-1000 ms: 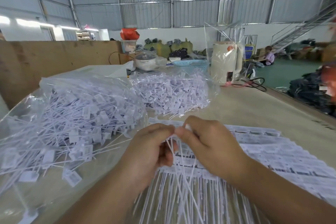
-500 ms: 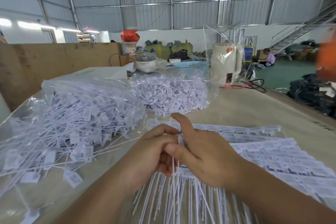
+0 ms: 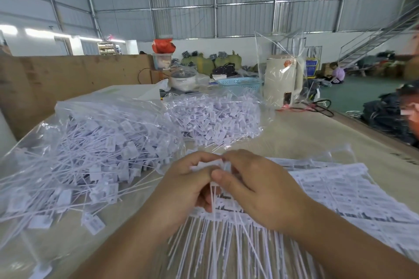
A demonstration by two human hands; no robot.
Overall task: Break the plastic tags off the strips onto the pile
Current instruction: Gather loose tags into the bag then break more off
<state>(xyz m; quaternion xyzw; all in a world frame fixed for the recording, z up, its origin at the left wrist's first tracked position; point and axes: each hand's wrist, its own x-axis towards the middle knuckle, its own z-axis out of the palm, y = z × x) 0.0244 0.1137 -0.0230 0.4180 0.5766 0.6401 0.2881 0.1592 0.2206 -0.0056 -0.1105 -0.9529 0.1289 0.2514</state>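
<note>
The right hand (image 3: pixel 260 190) no longer sticks its thumb up as half a second ago; thumb and fingers now curl back over the white tag (image 3: pixel 217 164), meeting the left hand (image 3: pixel 188 184) fingertip to fingertip as they did a second ago. A person's head (image 3: pixel 409 106) now shows at the right edge, replacing the orange blur.

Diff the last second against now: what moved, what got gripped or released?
Both hands keep pinching the same strip end. The right hand rolled: thumb stuck up half a second ago, now folded back down on the tag beside the left hand. Nothing released. Loose tag pile and flat strips unchanged.
</note>
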